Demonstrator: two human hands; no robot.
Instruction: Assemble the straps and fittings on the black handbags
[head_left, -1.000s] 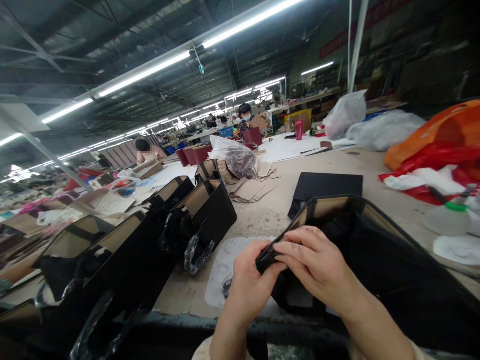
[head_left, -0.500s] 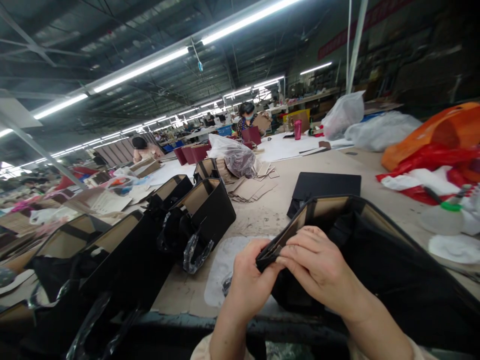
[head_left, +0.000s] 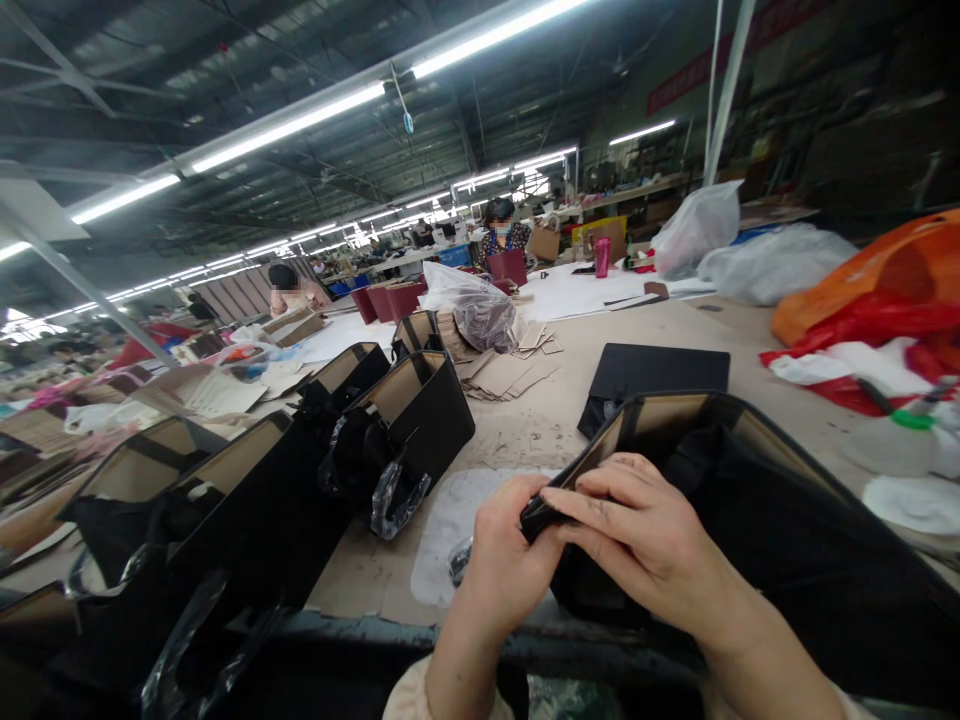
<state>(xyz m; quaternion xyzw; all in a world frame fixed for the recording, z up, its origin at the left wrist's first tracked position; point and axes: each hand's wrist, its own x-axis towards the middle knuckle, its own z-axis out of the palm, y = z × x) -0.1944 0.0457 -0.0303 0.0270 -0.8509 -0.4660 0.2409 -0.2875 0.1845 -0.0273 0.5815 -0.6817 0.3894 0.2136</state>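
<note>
A large black paper bag (head_left: 757,520) with a brown cardboard inside lies open in front of me on the worktable (head_left: 540,430). My left hand (head_left: 506,560) and my right hand (head_left: 637,535) are both closed on the near corner of the bag's rim, pinching its black folded edge between fingers and thumbs. A small dark bit of plastic (head_left: 459,562) lies just left of my left hand on a white sheet (head_left: 450,520).
A row of open black bags (head_left: 405,420) with plastic-wrapped handles runs along the left. A flat black bag (head_left: 652,372) and cardboard pieces (head_left: 502,375) lie further back. Orange, red and white plastic bags (head_left: 862,290) pile at the right. Other people work at distant tables.
My hands have stayed on the bag's rim, with only small shifts of the fingers. The view has drifted slightly.
</note>
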